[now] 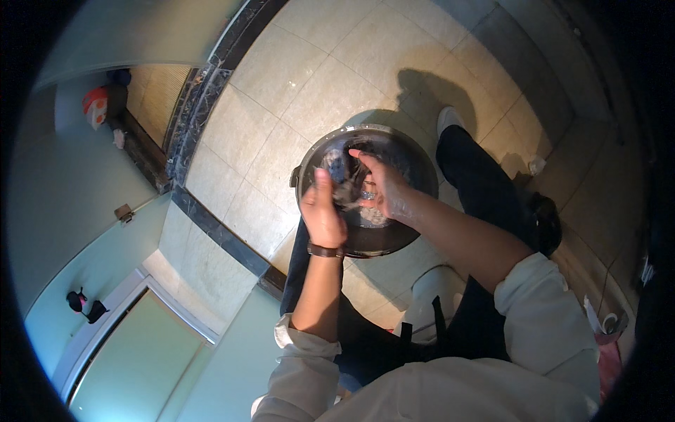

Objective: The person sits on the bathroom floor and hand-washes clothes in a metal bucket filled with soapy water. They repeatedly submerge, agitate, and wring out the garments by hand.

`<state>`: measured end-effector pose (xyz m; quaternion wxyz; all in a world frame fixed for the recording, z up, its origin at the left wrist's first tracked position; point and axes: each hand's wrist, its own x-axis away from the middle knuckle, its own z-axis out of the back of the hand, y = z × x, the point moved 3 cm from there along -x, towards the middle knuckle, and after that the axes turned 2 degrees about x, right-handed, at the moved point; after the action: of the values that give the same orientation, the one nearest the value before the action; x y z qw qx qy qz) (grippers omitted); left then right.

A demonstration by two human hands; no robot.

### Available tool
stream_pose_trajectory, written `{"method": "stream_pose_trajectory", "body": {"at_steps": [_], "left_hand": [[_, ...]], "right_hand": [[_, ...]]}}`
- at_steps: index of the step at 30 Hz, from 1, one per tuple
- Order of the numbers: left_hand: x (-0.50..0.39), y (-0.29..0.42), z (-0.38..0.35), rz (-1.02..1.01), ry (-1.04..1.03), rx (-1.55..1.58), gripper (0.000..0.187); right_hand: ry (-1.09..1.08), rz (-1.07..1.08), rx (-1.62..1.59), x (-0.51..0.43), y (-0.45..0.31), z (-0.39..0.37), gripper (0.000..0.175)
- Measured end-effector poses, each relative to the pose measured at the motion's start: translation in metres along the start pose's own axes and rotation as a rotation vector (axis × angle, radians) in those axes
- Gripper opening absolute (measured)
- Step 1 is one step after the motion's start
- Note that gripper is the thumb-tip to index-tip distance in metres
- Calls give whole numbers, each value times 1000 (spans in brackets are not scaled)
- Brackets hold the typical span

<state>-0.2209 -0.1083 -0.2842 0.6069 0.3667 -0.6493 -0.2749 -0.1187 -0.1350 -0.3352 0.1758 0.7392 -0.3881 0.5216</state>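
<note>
A round dark basin (369, 241) stands on the floor between my legs. Over it, my left hand (322, 216), with a dark band at the wrist, grips one side of a wet grey cloth (346, 194), thumb pointing up. The fingers of my right hand (385, 184) curl around the other side, its index finger extended. Motion blurs the cloth, and the hands hide part of it. Just beyond my left thumb, a blue piece of fabric (336, 168) shows inside the basin. Pale suds or fabric (373, 215) show below my right hand.
Beige floor tiles (253, 142) surround the basin, bordered on the left by a dark marble sill (211, 224). Frosted glass panels (79, 174) rise beyond it. My dark trouser legs (469, 174) flank the basin. A white waste bin or toilet-like object (435, 293) sits below.
</note>
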Motion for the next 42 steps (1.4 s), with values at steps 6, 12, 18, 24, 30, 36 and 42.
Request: {"method": "stream_pose_trajectory", "body": {"at_steps": [6,12,18,24,30,36,42], "left_hand": [[34,5,-38,-631,-212,-729,27],[25,-5,-33,-904,-101,-779,36],[-22,-13,13,-67,130,-62,35],[-7,-14,3,-126,-122,-397,11],[34,10,-39,-723,-379,-800,15],[23,7,-29,-722,-114,-972,20],[-6,-23,3,-482,158,-1204,34]], "right_hand": [[92,213,4,-6,17,2,21],[-143,37,-286,16,26,-3,23],[-31,-126,-350,16,1,-14,19],[-217,15,-154,17,-8,-14,26],[-148,150,-199,16,-2,-10,19],[51,57,-202,15,16,-5,13],[212,368,264,3,4,2,23]]}}
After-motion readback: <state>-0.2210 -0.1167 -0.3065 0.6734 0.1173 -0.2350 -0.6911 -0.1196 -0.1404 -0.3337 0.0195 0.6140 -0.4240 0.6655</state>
